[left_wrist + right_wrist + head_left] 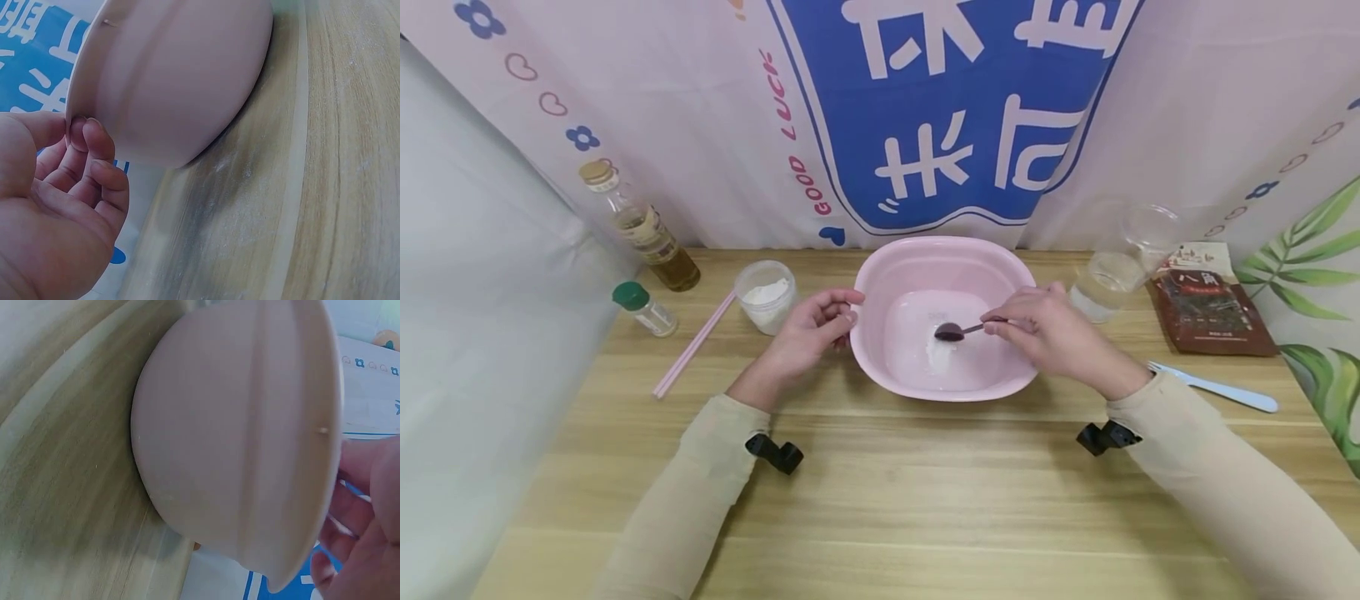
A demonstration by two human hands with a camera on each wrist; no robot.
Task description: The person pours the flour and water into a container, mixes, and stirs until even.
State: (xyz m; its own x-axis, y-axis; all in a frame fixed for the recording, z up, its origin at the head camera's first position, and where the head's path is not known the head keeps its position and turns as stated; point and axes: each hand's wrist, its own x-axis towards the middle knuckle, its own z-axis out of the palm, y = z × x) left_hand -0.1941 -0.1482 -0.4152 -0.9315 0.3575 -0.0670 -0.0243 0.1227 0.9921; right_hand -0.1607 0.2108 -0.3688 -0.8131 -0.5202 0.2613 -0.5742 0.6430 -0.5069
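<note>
A pink basin (917,258) stands on the wooden table, with a little white powder (942,357) on its bottom. My left hand (850,310) holds the basin's left rim, thumb on top and curled fingers (94,150) against the outer wall (181,75). My right hand (1000,325) reaches in over the right rim and pinches the handle of a small dark spoon (951,332), whose bowl hangs above the powder. The right wrist view shows only the basin's outside (237,444) and part of that hand; the spoon is hidden there.
Left of the basin are an open jar of white powder (766,293), a pink stick (694,343), a green-capped bottle (643,307) and an oil bottle (643,229). To the right are a clear cup (1105,287), a brown packet (1206,304) and a pale blue utensil (1217,387).
</note>
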